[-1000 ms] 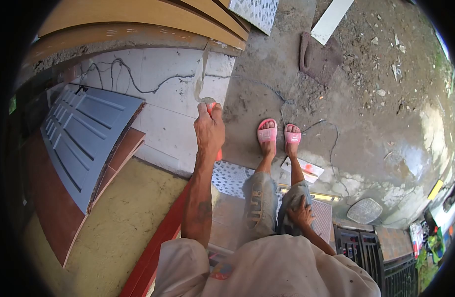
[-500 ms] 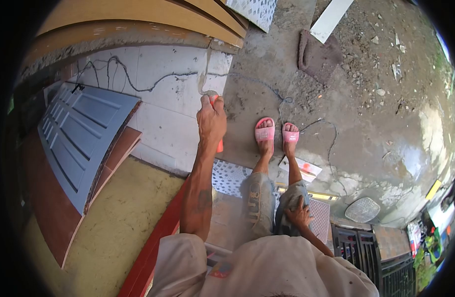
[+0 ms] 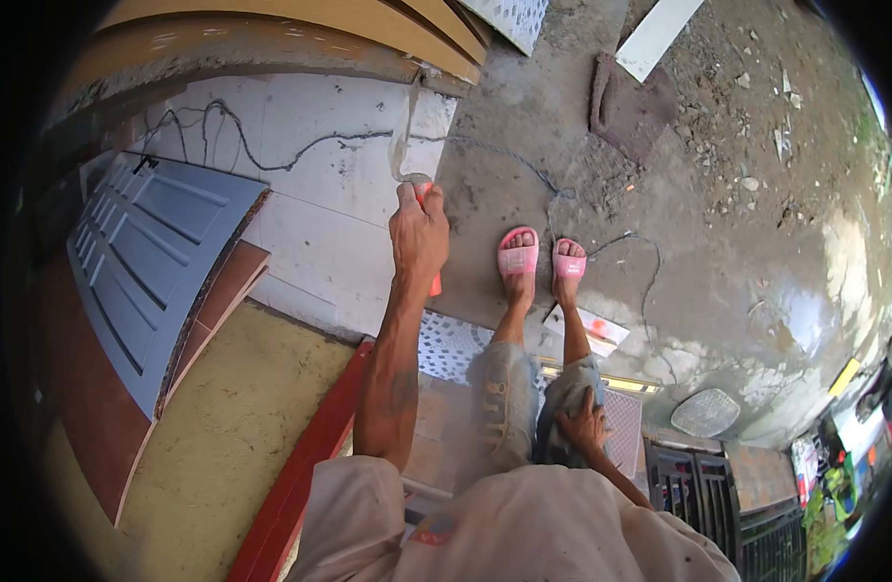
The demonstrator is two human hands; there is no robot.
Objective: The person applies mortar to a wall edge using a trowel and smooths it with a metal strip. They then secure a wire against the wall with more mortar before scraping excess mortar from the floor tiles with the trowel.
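Observation:
My left hand (image 3: 419, 231) is wrapped round the orange handle of a trowel (image 3: 399, 155), arm stretched out ahead. The trowel's thin grey blade lies over large white tiles (image 3: 315, 228), its far end close to the edge of the tan wooden boards (image 3: 271, 34). A dark cord (image 3: 315, 150) runs across the tiles and passes by the blade. My right hand (image 3: 583, 427) rests on my right knee with its fingers spread, holding nothing.
A grey-blue panelled door (image 3: 164, 262) lies on the left near a red beam (image 3: 305, 456). Patterned tile (image 3: 449, 344), a yellow level (image 3: 616, 382) and a white tile piece (image 3: 601, 330) lie around my legs. Ahead are a brown cloth (image 3: 630, 107), a white strip (image 3: 654, 39) and rubble.
The view has shifted slightly. My left hand and the trowel sit a little further right in the view; the right hand stays on the knee.

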